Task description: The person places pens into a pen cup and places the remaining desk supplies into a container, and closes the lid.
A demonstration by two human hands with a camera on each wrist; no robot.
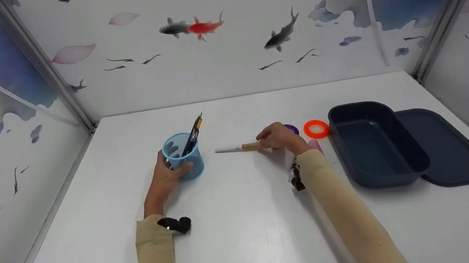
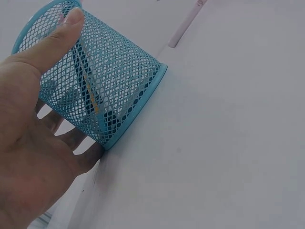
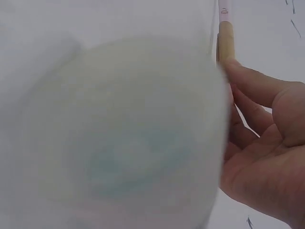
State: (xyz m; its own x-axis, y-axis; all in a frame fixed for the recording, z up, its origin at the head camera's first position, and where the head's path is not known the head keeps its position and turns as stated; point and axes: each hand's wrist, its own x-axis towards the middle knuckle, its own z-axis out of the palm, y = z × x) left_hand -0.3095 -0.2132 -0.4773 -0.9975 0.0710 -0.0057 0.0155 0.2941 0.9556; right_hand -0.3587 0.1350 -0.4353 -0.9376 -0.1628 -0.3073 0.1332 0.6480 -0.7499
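Observation:
My left hand (image 1: 167, 176) grips a light blue mesh pen cup (image 1: 193, 166) from its left side, thumb across the front. Several dark and yellow pens (image 1: 193, 137) lean inside the cup; one tip rises above the rim. In the left wrist view the cup (image 2: 119, 67) appears tilted, with fingers behind the mesh. My right hand (image 1: 278, 138) pinches the tan end of a slim white-and-tan stick (image 1: 237, 149), which points left toward the cup. Thumb and fingertips close on that tan part (image 3: 227, 40) in the right wrist view, where a pale blurred shape (image 3: 143, 86) covers much of the picture.
Beyond the right hand, a purple ring (image 1: 292, 129) is partly hidden; an orange ring (image 1: 316, 129) lies beside it. A pink object (image 1: 315, 145) shows beside the right wrist. A deep navy box (image 1: 373, 149) stands at right, its flat lid (image 1: 449, 148) beside it. Printed walls enclose the white table (image 1: 239, 239).

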